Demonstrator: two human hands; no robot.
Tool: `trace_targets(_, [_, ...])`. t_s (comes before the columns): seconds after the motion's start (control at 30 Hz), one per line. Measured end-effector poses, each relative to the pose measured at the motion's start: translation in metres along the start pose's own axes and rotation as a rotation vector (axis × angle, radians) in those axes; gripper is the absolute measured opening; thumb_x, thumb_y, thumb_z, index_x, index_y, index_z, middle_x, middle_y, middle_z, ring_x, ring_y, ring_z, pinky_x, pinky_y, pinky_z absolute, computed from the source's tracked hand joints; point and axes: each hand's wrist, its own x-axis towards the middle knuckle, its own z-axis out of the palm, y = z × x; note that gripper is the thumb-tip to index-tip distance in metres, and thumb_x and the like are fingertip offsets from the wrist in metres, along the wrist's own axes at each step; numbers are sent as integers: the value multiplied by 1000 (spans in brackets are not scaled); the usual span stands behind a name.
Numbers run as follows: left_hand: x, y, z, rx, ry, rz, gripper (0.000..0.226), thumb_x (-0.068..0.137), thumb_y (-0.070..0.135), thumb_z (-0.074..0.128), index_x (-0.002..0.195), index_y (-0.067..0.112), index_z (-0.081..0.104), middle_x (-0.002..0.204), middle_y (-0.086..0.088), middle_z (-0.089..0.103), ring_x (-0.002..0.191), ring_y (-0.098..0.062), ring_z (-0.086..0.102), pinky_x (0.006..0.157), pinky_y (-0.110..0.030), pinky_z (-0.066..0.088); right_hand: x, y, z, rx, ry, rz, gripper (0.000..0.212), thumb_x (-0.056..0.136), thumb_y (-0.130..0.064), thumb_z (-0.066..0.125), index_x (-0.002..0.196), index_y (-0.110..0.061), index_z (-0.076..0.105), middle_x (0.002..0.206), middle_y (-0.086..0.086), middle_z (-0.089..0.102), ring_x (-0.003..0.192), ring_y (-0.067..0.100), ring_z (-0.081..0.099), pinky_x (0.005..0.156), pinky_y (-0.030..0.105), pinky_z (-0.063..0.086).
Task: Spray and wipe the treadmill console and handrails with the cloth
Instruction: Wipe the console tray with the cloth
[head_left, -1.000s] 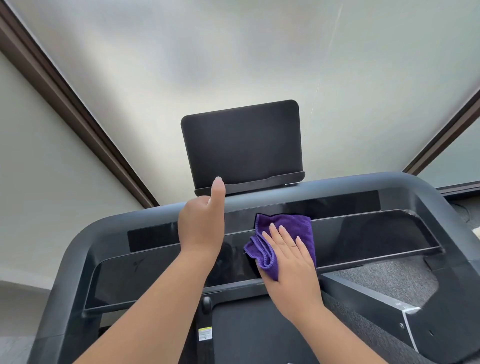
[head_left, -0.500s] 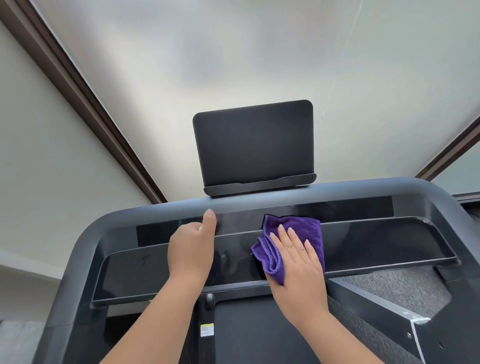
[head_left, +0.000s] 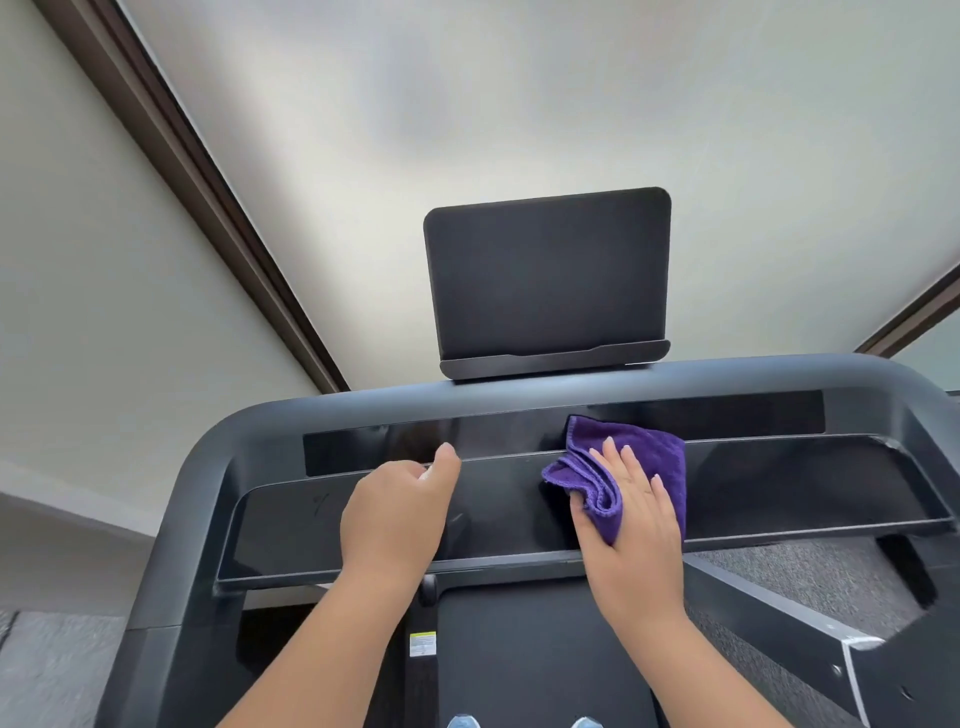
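Note:
The treadmill console (head_left: 291, 525) is a wide glossy black panel set in a grey frame. My right hand (head_left: 631, 519) lies flat on a folded purple cloth (head_left: 652, 452) and presses it against the panel right of centre, thumb tucked under the fold. My left hand (head_left: 397, 514) rests on the panel left of centre with its fingers curled and its thumb on the panel's upper ridge. I cannot see anything in that hand. The grey handrail frame curves down at the left (head_left: 171, 525) and the right (head_left: 935, 410). No spray bottle is in view.
A black tablet holder (head_left: 545, 275) stands on top of the frame, behind the console. The treadmill belt (head_left: 540, 654) and the tips of my shoes (head_left: 462, 721) show below. Grey carpet (head_left: 831, 577) lies to the right, and a wall and window with a brown frame (head_left: 208, 182) lie ahead.
My left hand dropped from the tablet holder's ledge down and left onto the console's upper ridge. The cloth hand stayed nearly in place, and the whole scene shifted right in view.

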Motion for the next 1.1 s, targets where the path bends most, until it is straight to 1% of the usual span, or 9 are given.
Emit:
trace_targets(0.13, [-7, -17, -12, 24, -3, -12, 66, 104, 61, 41, 58, 17, 24, 52, 2, 31, 54, -22, 33, 56, -35, 30, -3, -4, -1, 35, 67, 6, 56, 99, -23, 68, 152, -24, 52, 161, -16, 41, 155, 1, 24, 130, 41, 17])
trace_targets(0.3, [2, -24, -27, -139, 8, -37, 82, 86, 84, 26, 60, 7, 39, 59, -18, 51, 60, -39, 53, 68, -47, 56, 28, -42, 5, 282, 219, 461, 54, 102, -53, 51, 152, -35, 49, 164, -9, 39, 158, 19, 19, 128, 47, 21])
trace_targets(0.37, [7, -27, -33, -175, 4, -40, 91, 84, 86, 24, 63, -1, 45, 67, -27, 60, 69, -45, 65, 76, -55, 59, 47, -56, 14, 316, 250, 521, 56, 105, -50, 49, 157, -32, 42, 169, -4, 32, 160, 26, 14, 129, 48, 16])
trace_targets(0.53, [12, -44, -41, -243, -14, -39, 92, 84, 86, 28, 63, -2, 46, 67, -28, 58, 68, -45, 65, 79, -59, 59, 55, -95, 44, 323, 198, 380, 62, 108, -35, 52, 163, -18, 29, 173, 0, 21, 161, 23, 7, 131, 48, 9])
trace_targets(0.7, [8, -48, -40, -322, -31, -54, 87, 84, 86, 31, 61, 2, 43, 56, -11, 52, 58, -28, 55, 79, -59, 59, 16, -100, 74, -31, -219, -132, 66, 106, -37, 53, 164, -19, 28, 173, -8, 19, 160, 9, 4, 130, 31, -4])
trace_targets(0.77, [6, -45, -37, -351, -46, -58, 90, 84, 85, 32, 62, -1, 43, 55, -13, 52, 58, -28, 56, 79, -59, 60, -1, -94, 73, -98, -289, -196, 67, 105, -42, 52, 164, -22, 28, 170, -15, 17, 159, 5, 6, 126, 21, -8])
trace_targets(0.9, [1, -37, -30, -382, -54, -58, 93, 84, 85, 32, 64, -5, 45, 57, -24, 55, 56, -28, 57, 79, -59, 62, -36, -71, 55, -123, -286, -253, 66, 99, -43, 52, 161, -24, 38, 169, -15, 25, 157, 0, 12, 130, 29, 5])
trace_targets(0.97, [0, -34, -28, -401, -61, -68, 85, 87, 81, 35, 59, 2, 45, 50, -12, 53, 53, -27, 55, 78, -56, 62, -47, -52, 42, -154, -231, -243, 68, 95, -42, 50, 159, -23, 42, 168, -13, 30, 158, 3, 17, 129, 32, 9])
trace_targets(1.1, [4, -34, -30, -381, -53, -65, 77, 90, 79, 35, 57, 11, 44, 50, -6, 54, 56, -28, 55, 80, -56, 60, -24, -32, 24, -145, -29, -22, 64, 101, -27, 63, 160, -18, 40, 168, -6, 33, 158, 10, 19, 130, 32, 7])
